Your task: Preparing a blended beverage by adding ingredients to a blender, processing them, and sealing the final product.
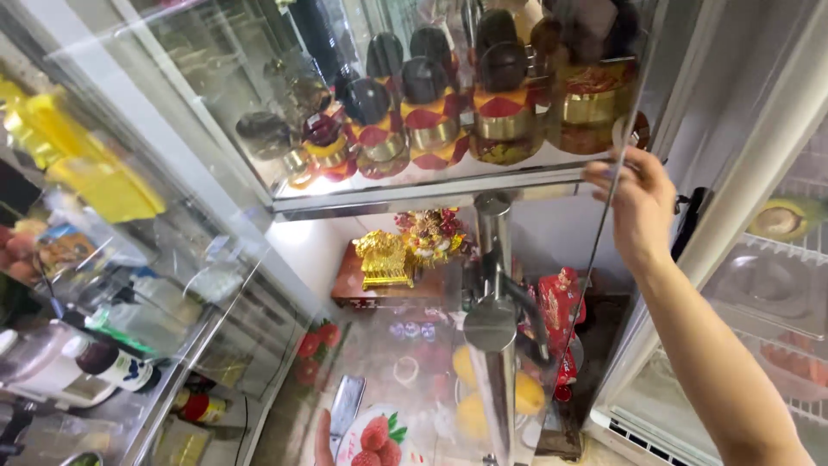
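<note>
Right hand point(636, 200) at 3 o'clock, arm raised from 5 o'clock, grip clenched on edge of glass door point(617, 185) of a cabinet. Door edge runs from 1 o'clock down toward 6 o'clock. Left hand out of view.

Behind the glass, at 12 o'clock: bottles point(431, 116) with dark caps and red-and-gold labels, packed close on a glass shelf point(405, 192). Below, near centre: gold ornament point(384, 257) on a wooden stand point(379, 289), flowers point(431, 233) just beside it at 2 o'clock. Metal post point(492, 345) upright below centre. Red packet point(559, 306) right of post. Fridge shelves point(776, 285) at 3 o'clock.
</note>
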